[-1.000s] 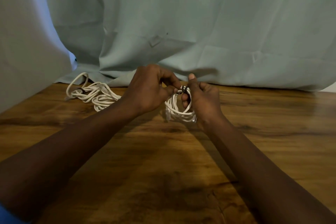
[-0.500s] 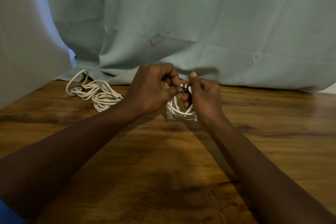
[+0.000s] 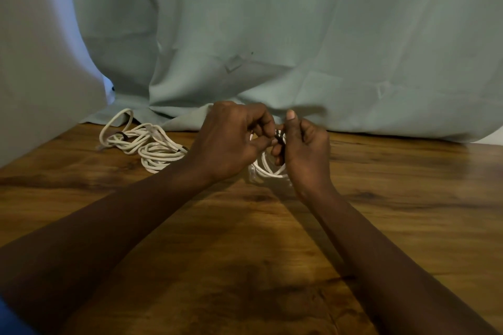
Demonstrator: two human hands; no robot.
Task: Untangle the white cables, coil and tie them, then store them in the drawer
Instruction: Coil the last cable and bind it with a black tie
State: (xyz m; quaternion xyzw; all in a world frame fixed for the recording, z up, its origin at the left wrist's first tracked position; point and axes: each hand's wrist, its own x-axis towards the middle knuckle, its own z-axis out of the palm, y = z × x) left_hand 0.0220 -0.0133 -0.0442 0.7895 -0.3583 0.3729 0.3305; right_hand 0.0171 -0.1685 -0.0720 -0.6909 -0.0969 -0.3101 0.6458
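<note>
A small coil of white cable (image 3: 268,168) hangs upright between my two hands above the wooden table (image 3: 394,198). My right hand (image 3: 306,152) grips the coil's right side, thumb raised. My left hand (image 3: 231,141) pinches a black tie (image 3: 279,141) at the top of the coil. A second heap of white cables (image 3: 147,145) lies on the table to the left, with dark ties on it. No drawer is in view.
A pale green cloth (image 3: 299,49) hangs behind the table and drapes onto its far edge. Another pale sheet (image 3: 40,76) covers the left side. Bare wood stretches in front of my arms and to the right.
My hands have stayed at the coil; the left fingers have shifted slightly on the black tie. The coil is held a little higher than before.
</note>
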